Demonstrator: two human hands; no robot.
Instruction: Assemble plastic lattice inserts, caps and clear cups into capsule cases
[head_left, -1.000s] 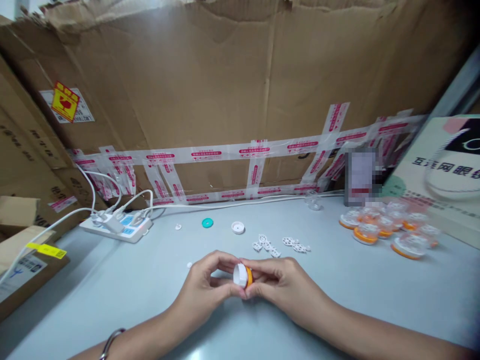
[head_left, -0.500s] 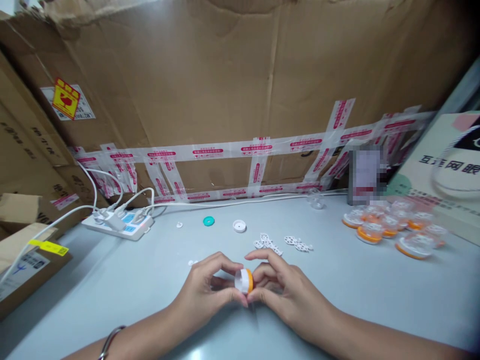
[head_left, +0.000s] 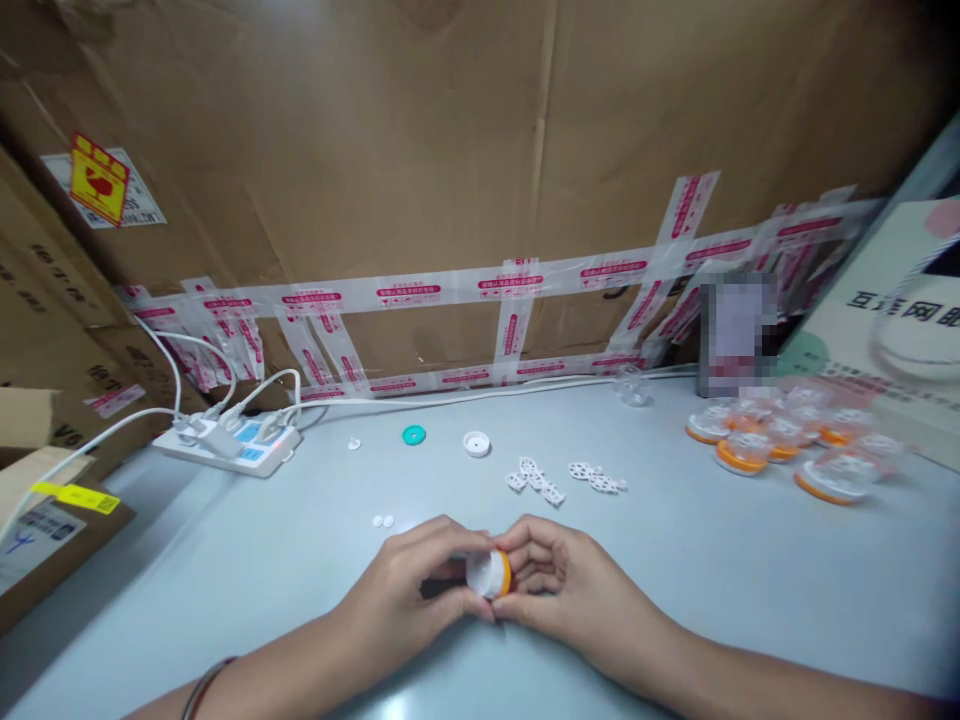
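Between my two hands, a small round white plastic case with an orange rim [head_left: 487,575] is held on its side, above the table. The fingers and thumb of my left hand [head_left: 424,575] pinch its white side. Around the orange edge close the fingertips and thumb of my right hand [head_left: 551,580]. Farther off lie a white ring-shaped cap [head_left: 477,444], a teal disc [head_left: 414,435] and a small white piece with a peg [head_left: 355,444]. Two tiny white discs [head_left: 383,521] rest just beyond my left hand. White perforated gear-like pieces [head_left: 535,482] lie beyond my right hand, with another similar set [head_left: 597,478] beside them.
Several clear-topped orange-based round cases [head_left: 780,440] are grouped at the right. A clear plastic part [head_left: 632,386] stands at the back. The power strip [head_left: 229,445] with plugged cables sits at left, near an opened carton [head_left: 56,525]. A large taped cardboard box [head_left: 420,190] walls off the back.
My right index finger has come down onto the case's orange rim. The case has turned slightly, showing more of its open white face. The camera view has shifted a little.
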